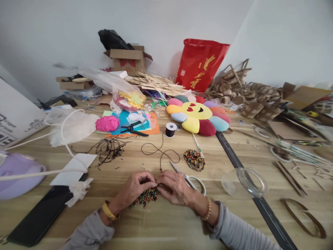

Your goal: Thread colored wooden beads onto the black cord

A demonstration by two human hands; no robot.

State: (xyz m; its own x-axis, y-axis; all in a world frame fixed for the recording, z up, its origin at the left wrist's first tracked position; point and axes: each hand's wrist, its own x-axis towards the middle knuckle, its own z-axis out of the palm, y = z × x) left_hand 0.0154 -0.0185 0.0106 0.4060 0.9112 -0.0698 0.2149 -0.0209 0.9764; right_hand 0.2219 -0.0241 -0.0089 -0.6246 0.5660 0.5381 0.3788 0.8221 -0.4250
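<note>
My left hand (137, 187) and my right hand (175, 186) meet at the fingertips above the tabletop, both pinched closed. A thin black cord (160, 161) runs from its spool (170, 130) down into my right fingers, with a small red bead on it just behind them. What my left fingertips pinch is too small to make out. Below my left hand lies a pile of loose multicoloured beads (146, 198). Scissors (195, 183) with pale handles rest beside my right hand, partly covered by it. A coil of strung beads (194, 160) lies beyond them.
Tangled black cord (110, 150) and pliers (134, 128) lie back left. A phone-like black slab (39, 215) is at the left, a clear round container (244, 183) at the right. A flower cushion (199, 113), a red bag (201, 64) and woven baskets (256, 100) stand behind.
</note>
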